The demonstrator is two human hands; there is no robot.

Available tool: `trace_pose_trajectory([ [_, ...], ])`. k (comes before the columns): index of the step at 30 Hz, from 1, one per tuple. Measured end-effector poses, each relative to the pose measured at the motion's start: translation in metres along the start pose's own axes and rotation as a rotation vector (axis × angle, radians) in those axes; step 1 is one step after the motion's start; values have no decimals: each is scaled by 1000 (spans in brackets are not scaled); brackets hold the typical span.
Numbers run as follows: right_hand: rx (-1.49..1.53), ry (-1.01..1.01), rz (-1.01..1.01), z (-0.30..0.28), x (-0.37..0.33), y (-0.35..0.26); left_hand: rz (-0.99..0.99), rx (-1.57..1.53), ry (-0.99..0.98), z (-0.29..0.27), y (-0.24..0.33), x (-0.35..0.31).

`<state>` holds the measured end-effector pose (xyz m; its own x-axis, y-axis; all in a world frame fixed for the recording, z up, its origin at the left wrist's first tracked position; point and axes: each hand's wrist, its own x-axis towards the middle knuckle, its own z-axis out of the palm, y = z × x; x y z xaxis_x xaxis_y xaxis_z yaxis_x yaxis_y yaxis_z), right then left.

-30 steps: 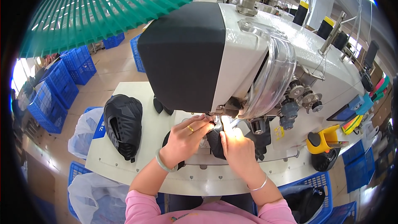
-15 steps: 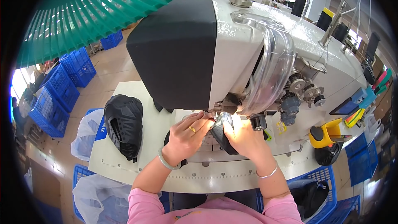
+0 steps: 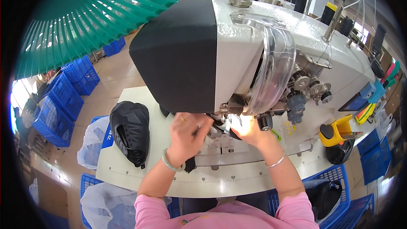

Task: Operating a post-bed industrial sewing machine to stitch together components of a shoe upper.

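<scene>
A large sewing machine (image 3: 237, 59) with a black front cover stands before me, its lamp lighting the needle area. My right hand (image 3: 250, 132) is beside the needle, closed on a dark shoe upper (image 3: 229, 130) that is mostly hidden by the fingers and glare. Left of the needle, my left hand (image 3: 187, 135) is raised off the work, slightly blurred. Its fingers are curled in, and a small thing at the fingertips is too blurred to name. Below that hand a bit of black material (image 3: 190, 164) shows. Another black shoe upper (image 3: 130, 133) lies on the left of the table (image 3: 169, 184).
A green slatted cover (image 3: 106, 12) hangs at upper left. Blue crates (image 3: 55, 118) line the floor on the left. Bagged crates stand by the table's front, one holding black pieces (image 3: 324, 199). A yellow holder (image 3: 339, 129) sits at the right, near the thread tension discs (image 3: 302, 81).
My left hand has drawn back left from the needle and let go of the shoe upper. My right hand stays at the needle, and the upper has shifted beneath it. The view has shifted slightly.
</scene>
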<state>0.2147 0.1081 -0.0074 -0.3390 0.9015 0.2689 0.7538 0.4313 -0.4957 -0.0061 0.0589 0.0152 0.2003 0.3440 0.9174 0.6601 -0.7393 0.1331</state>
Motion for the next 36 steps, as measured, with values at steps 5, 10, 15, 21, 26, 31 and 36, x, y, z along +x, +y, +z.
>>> trace_pose_trajectory([
  [5,-111,470,-297,14,-25,-16,-742,-692,-53,24,-19,-1],
  [10,-265,552,-579,11,-38,-22,-586,-499,-72,26,-17,-3],
  [15,-196,615,-604,21,-30,-18,-638,-390,-121,23,-10,-1],
  [21,-94,510,-544,17,-21,-13,-593,-348,-18,33,-24,-4],
  [26,-187,457,-524,13,-23,-7,-557,-455,17,45,-38,-9],
  [31,-253,479,-483,3,-24,-15,-773,-564,-101,47,-44,-8],
  [36,-334,523,-310,26,-3,18,-545,-501,42,110,-94,-37],
])
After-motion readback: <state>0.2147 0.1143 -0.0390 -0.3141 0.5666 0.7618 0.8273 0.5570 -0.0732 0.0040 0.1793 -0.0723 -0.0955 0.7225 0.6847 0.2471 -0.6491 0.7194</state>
